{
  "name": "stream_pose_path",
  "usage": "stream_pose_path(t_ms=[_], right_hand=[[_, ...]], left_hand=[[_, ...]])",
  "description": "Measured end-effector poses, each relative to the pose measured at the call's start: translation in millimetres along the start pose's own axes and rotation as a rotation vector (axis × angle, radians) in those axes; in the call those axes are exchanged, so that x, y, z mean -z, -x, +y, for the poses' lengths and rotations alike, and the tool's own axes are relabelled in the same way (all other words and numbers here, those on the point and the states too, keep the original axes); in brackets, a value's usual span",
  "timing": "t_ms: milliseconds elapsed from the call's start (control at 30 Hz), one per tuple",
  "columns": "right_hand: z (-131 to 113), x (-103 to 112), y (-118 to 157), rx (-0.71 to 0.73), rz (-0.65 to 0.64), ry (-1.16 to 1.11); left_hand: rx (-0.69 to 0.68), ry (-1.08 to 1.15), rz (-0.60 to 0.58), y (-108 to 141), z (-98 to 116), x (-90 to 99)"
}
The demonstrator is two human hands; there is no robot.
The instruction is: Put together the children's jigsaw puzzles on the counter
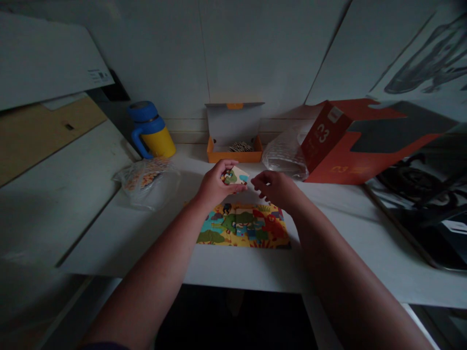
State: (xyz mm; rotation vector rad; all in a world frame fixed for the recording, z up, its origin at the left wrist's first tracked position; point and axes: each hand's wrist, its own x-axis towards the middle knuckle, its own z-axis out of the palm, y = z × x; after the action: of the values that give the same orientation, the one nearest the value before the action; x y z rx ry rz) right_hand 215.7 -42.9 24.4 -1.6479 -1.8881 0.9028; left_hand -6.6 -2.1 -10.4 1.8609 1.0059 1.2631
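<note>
My left hand [218, 183] holds a small stack of illustrated cards [235, 176] between thumb and fingers, above the table. Just right of the cards is my right hand [274, 188], its fingers curled and its thumb and index finger close together; whether something small is between them is too dim to make out. Below both hands a colourful picture sheet [241, 228], with a green shape, a red animal and a yellow ground, lies flat on the white table [233, 265]. Its upper edge is partly hidden by my hands.
An open orange box [235, 156] with small striped pieces stands at the back. Left of it are a blue-and-yellow jug [156, 136] and a plastic bag of sticks [146, 182]. Clear plastic wrap [284, 155], a large red box [339, 146] and a black device [430, 214] are on the right.
</note>
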Motion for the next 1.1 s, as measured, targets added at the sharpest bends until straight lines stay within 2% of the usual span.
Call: stream_pose_path(t_ms=[67,267,433,500,567,700,800,967,1100], right_hand=[[-1,-1,-2,-0.014,0.114,-0.091],[-1,-8,-4,0.017,0.146,-0.186],[10,4,-11,-0.021,0.339,-0.467],[12,12,-11,-0.031,0.379,-0.510],[13,19,-9,-0.043,0.297,-0.459],[8,20,0,-0.029,-0.114,-0.215],[3,11,4,0.028,-0.300,-0.051],[-3,-1,6,0.093,-0.362,0.051],[-4,-2,5,0.076,-0.305,0.142]], left_hand=[[-0.006,-0.018,-0.035,2,3,-1.7],[-0.007,-0.032,-0.187,5,16,-5.9],[0.007,0.062,-0.213,1,8,-3.2],[0.017,0.069,-0.177,-1,0,0.0],[0.025,0.078,-0.103,-4,-6,3.5],[0.056,0.110,0.007,-7,-11,7.7],[0.066,0.149,0.016,-7,-9,6.1],[0.064,0.174,-0.014,-6,-4,0.5],[0.036,0.139,-0.010,-6,-4,0.0]])
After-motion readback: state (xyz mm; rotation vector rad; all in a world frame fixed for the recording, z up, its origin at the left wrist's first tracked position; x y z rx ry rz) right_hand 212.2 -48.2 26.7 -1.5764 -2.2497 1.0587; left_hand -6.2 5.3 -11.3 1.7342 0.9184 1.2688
